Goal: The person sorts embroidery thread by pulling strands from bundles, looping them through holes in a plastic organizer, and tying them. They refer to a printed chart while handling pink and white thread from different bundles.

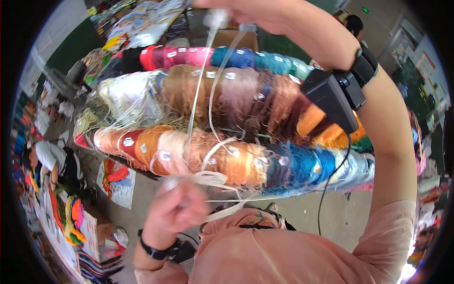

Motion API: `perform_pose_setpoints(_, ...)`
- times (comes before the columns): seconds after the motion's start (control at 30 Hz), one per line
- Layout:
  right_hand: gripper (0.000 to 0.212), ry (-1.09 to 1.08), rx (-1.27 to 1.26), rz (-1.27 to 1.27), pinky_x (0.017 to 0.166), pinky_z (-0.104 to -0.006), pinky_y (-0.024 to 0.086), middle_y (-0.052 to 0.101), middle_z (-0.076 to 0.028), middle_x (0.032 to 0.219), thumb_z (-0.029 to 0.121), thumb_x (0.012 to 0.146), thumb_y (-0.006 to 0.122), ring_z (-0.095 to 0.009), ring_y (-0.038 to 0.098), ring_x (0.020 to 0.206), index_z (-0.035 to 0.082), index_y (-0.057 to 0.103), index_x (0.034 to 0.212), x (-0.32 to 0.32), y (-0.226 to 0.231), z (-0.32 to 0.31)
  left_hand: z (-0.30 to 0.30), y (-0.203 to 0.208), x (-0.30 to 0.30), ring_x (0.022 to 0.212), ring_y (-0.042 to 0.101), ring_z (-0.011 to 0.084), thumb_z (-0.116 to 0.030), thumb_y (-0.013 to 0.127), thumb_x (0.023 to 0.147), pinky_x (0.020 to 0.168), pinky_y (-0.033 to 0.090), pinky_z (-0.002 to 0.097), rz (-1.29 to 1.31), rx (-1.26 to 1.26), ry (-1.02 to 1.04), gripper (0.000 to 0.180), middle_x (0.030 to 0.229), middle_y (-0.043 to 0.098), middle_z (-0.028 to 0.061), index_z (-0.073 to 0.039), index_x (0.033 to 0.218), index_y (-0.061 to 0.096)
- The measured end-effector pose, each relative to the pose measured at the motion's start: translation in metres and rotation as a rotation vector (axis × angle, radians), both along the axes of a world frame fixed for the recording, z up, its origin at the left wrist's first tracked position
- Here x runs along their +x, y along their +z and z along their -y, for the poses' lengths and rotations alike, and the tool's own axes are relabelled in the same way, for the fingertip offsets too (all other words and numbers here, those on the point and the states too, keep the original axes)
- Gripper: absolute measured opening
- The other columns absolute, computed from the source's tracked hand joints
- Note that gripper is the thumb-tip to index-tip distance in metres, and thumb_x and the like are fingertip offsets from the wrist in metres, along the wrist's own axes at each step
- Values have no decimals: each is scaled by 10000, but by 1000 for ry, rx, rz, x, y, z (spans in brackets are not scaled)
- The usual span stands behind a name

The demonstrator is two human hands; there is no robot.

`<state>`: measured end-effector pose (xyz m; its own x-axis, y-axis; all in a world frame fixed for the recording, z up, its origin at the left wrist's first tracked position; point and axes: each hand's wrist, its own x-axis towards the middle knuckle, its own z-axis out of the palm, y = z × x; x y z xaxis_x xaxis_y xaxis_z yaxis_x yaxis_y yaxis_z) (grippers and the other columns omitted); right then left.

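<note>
My right hand point(253, 12) is raised high at the top edge, blurred, with its fingers closed around white yarn point(200, 85). Two pale lengths of it run down from there in front of the coloured rolls. Low at the centre, my left hand point(179, 203) is closed in a pinch, also blurred, with a strand leading down to it. A looped bundle of white yarn point(210, 179) lies beside its fingers and hangs towards my pink shirt. Close behind that hand is a row of wound yarn in orange, peach and blue point(293, 168).
Further rows of yarn rolls with small white tags stand behind, one brown to mauve point(236, 94), one red to teal point(241, 57). A black cable point(326, 189) hangs from the device on my right wrist. At left, a person point(49, 158) bends near colourful yarn skeins point(75, 220).
</note>
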<state>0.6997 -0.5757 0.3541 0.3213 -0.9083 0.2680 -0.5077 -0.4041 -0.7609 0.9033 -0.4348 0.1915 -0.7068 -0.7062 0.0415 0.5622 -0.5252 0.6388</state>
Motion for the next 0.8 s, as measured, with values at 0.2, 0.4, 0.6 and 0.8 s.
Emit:
perform_pose_setpoints(0.2,84,-80,78,55,369,-178,220,434,56,523,161,735,573,-23,357,448,82,556,710,-12,-55,88,-36,-17,168,366,245,43,-226,423,828,342,191,194,87,-21,755,174,449,270,-70,-123,694,380)
perform_pose_setpoints(0.4,95,92,62,25,364,-198,233,450,35,533,138,714,593,-36,344,437,64,554,669,75,-86,131,-116,-43,347,455,408,135,-129,410,821,404,333,260,346,-321,1859,187,544,405,32,24,765,501)
perform_pose_setpoints(0.6,246,259,232,-100,480,-230,381,558,-28,676,279,762,537,-98,496,570,46,563,835,126,-77,158,-300,-199,484,581,528,175,-184,465,703,453,424,300,555,496,2172,211,724,540,82,-40,834,548)
perform_pose_setpoints(0.8,335,113,-173,-277,669,-271,413,577,-63,784,293,758,526,-150,521,720,8,547,933,79,-85,124,-130,-257,262,705,527,323,-247,459,745,616,421,415,1831,-1010,-420,230,737,553,173,-43,713,562)
